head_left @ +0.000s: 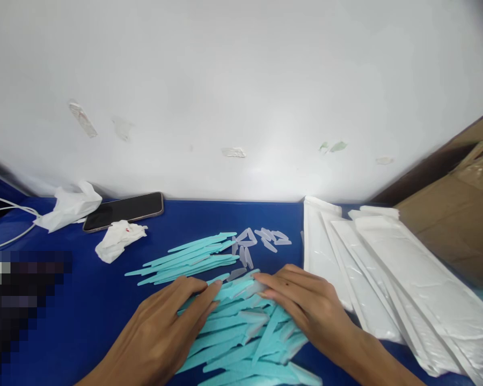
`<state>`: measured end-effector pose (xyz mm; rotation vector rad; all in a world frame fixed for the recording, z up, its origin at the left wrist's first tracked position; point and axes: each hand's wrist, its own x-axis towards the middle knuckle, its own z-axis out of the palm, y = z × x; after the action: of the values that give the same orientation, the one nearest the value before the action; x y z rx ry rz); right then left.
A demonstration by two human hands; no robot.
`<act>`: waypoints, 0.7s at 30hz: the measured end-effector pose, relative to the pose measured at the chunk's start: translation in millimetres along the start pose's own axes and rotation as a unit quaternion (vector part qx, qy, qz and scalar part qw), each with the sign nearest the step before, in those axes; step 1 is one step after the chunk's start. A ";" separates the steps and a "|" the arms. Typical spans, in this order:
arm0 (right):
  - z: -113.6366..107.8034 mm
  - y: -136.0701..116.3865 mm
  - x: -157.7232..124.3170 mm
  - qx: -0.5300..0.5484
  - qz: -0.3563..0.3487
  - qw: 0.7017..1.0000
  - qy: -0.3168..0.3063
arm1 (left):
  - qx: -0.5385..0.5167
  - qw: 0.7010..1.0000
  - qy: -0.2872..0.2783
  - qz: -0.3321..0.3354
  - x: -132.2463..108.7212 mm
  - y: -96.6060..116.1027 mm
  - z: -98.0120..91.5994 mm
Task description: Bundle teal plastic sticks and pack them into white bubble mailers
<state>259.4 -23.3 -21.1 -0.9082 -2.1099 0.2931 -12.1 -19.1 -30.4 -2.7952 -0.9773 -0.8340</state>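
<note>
A heap of teal eyebrow razors (229, 327) with translucent blade covers lies in front of me on the blue table. My left hand (167, 324) is closed at the upper left of the heap, thumb and fingers pinching a teal razor by its handle. Opposite it, my right hand (306, 297) pinches with thumb and forefinger at the covered end of a razor, on a translucent cap (257, 287). Just beyond the hands, several more teal razors (197, 254) lie roughly parallel. Loose translucent caps (247, 236) are scattered beside their right ends.
White padded mailers (386, 279) are stacked at the right, near a cardboard box (446, 214). At the back left lie a phone (124, 210), crumpled tissues (121, 239) and a white cable (16, 206). A white wall (241, 96) closes off the back.
</note>
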 end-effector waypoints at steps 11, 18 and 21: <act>2.3 -2.2 -1.6 0.002 -0.009 1.000 0.009 | -0.015 1.000 -0.001 0.004 0.2 1.5 -3.8; 1.3 0.2 -2.6 -0.010 -0.011 0.999 0.033 | 0.011 1.000 0.022 -0.006 5.5 1.3 -4.3; 1.6 0.0 -3.4 -0.008 -0.021 0.999 0.026 | 0.012 1.000 0.020 -0.006 5.1 0.9 -3.7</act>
<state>259.6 -25.5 -24.2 -0.8703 -2.0839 0.2280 -9.9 -17.8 -24.5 -2.7438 -0.9921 -0.8707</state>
